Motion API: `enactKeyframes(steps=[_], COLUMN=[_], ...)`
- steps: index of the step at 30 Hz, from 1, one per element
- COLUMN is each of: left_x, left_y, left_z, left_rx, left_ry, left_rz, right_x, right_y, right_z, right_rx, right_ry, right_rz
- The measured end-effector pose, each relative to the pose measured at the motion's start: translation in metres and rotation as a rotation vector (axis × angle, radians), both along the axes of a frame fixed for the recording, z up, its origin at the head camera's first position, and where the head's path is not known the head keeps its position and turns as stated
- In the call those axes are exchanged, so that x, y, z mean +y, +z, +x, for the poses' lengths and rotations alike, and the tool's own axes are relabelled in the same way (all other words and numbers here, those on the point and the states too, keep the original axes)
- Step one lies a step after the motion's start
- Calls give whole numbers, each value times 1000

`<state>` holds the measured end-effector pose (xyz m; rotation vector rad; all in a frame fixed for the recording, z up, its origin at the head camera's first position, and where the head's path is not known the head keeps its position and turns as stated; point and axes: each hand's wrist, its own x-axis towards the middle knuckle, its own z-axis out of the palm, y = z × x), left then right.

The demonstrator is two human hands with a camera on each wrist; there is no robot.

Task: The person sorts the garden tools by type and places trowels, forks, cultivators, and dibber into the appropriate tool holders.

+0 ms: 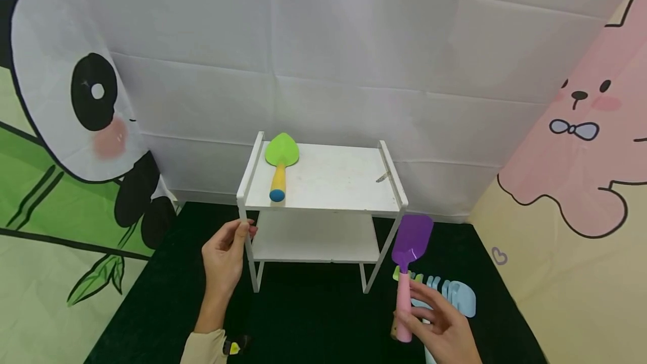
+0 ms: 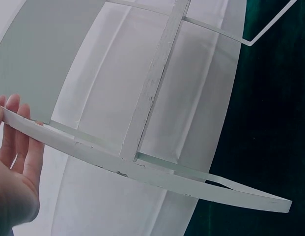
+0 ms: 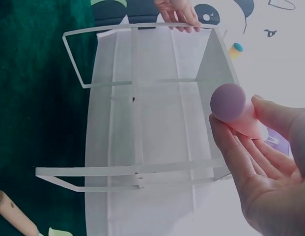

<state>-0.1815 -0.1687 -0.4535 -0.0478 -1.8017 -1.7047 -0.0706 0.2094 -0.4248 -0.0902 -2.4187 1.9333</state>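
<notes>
My left hand (image 1: 224, 254) grips the front left leg (image 2: 83, 151) of a small white two-tier shelf (image 1: 338, 184), just below its top board. In the left wrist view its fingers (image 2: 32, 160) pass behind the leg. My right hand (image 1: 442, 319) holds a toy shovel (image 1: 411, 240) by its pink handle (image 3: 248, 118), with the purple blade pointing up, in front of the shelf's right side. On the left of the top board lies a green toy trowel (image 1: 282, 153) with a yellow handle and blue end.
Light-blue utensils (image 1: 460, 296) lie on the dark green floor (image 1: 313, 319) behind my right hand, beside a wooden handle (image 3: 14, 214) and a light-green piece (image 3: 59, 231). A white cloth wall (image 1: 343, 60) stands behind the shelf. Printed panda and pink-animal walls flank both sides.
</notes>
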Motion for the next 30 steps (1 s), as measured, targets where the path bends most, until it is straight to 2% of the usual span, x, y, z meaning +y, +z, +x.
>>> enactKeyframes(steps=[10,18,27,30], left_x=[0,0,0,3], left_y=[1,1,2,10], left_z=[1,-1,0,6], left_rx=[9,-11,16,12], left_ry=[-5,19,2,9], left_rz=[-3,-14,-9,-13], right_x=[-9,-13,-17,-18], right_y=[13,26,33,36], right_z=[-2,-8,-19,-23], right_rx=[12,-9,93,146], right_ry=[4,35,112,181], right_rz=[14,53,135,138])
